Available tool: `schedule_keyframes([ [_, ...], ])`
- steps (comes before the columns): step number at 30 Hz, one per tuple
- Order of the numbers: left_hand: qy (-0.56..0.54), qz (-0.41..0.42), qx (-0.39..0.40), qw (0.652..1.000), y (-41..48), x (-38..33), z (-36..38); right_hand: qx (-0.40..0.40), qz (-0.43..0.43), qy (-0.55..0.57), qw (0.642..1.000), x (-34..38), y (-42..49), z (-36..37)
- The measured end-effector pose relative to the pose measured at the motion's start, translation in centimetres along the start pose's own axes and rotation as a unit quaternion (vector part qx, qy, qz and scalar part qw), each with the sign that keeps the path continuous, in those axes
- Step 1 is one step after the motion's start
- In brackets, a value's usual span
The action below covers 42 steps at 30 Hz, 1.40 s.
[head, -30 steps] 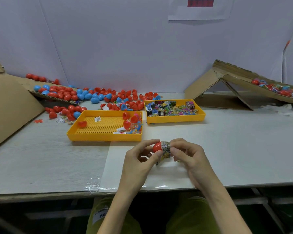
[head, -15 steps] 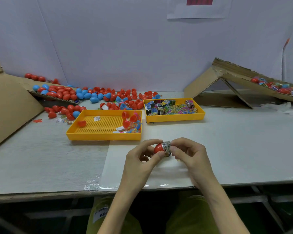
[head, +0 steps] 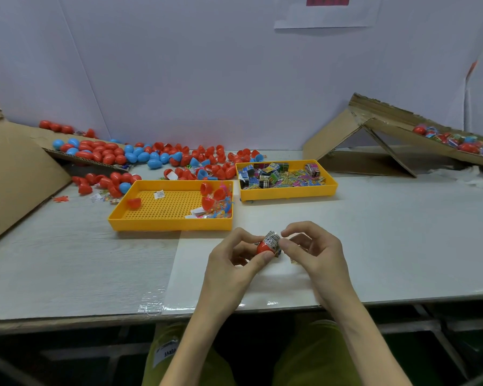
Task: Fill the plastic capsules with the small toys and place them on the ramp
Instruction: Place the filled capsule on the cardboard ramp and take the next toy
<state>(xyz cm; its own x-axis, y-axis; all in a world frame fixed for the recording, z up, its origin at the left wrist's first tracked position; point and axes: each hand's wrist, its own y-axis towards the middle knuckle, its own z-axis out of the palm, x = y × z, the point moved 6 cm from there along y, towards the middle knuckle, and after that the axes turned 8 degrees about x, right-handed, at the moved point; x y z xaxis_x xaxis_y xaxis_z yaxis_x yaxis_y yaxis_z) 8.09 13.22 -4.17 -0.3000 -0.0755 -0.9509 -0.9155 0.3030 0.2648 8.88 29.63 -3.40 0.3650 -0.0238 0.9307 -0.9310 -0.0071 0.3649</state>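
Capsule: one red capsule half, glossy plastic, egg-rounded, open mouth turned to the person's right. It is held above the near part of the tabletop, in front of the two trays.

Toy: a toy packet in crinkled clear wrap with black-and-white print sits at the capsule's mouth, part in and part sticking out.

Left hand: grip closed round the red capsule half, thumb underneath, fingers curled behind it.

Right hand: grip pinches the toy packet between the index fingertip and thumb; the other fingers are curled.

Against a second ago: the packet then hung lower, below the capsule. It now sits bunched tighter against the mouth. Both hands have stayed at the same spot on the tabletop.

Around: left yellow tray, perforated floor, with a few red halves and coloured bits at its right end. Right yellow tray, full of printed packets. Behind them, loose red and blue capsules. Cardboard ramp at far right, with filled capsules lying on its slope.

Writing: the packet's print is too small to read. A white label on the trouser leg carries dark letters, seen upside down and not surely legible. The wall sheet has a red block, text unreadable.
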Motion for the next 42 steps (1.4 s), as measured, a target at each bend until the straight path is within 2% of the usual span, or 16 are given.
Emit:
schedule_keyframes([
  [5,-0.006,-0.002,-0.005,1.0,0.0,0.1,-0.1,-0.053,-0.06,-0.124,0.989,0.8,-0.9,0.3],
  [8,-0.028,0.002,-0.018,0.999,-0.1,0.1,-0.3,-0.059,-0.142,-0.232,0.961,1.8,-1.7,1.4],
  [13,-0.065,0.011,-0.042,0.997,-0.1,0.2,-0.8,-0.044,-0.183,-0.302,0.935,1.8,-2.4,2.5],
  [19,-0.065,0.025,-0.039,0.997,-0.1,0.3,-0.5,-0.067,-0.206,-0.325,0.921,1.8,-2.7,2.9],
  [22,-0.082,0.026,-0.034,0.996,-0.1,0.4,-0.7,-0.103,-0.207,-0.314,0.921,1.8,-2.8,3.3],
  [30,-0.146,0.004,-0.085,0.986,0.5,1.8,-2.1,-0.11,-0.218,-0.275,0.93,2.0,-1.5,6.0],
  [36,-0.197,-0.009,-0.057,0.979,0.7,2.2,-1.7,-0.135,-0.205,-0.281,0.928,1.9,-1.7,5.6],
  [42,-0.198,-0.025,-0.034,0.979,0.8,2.4,-1.5,-0.146,-0.219,-0.259,0.929,1.6,-2.0,5.2],
])
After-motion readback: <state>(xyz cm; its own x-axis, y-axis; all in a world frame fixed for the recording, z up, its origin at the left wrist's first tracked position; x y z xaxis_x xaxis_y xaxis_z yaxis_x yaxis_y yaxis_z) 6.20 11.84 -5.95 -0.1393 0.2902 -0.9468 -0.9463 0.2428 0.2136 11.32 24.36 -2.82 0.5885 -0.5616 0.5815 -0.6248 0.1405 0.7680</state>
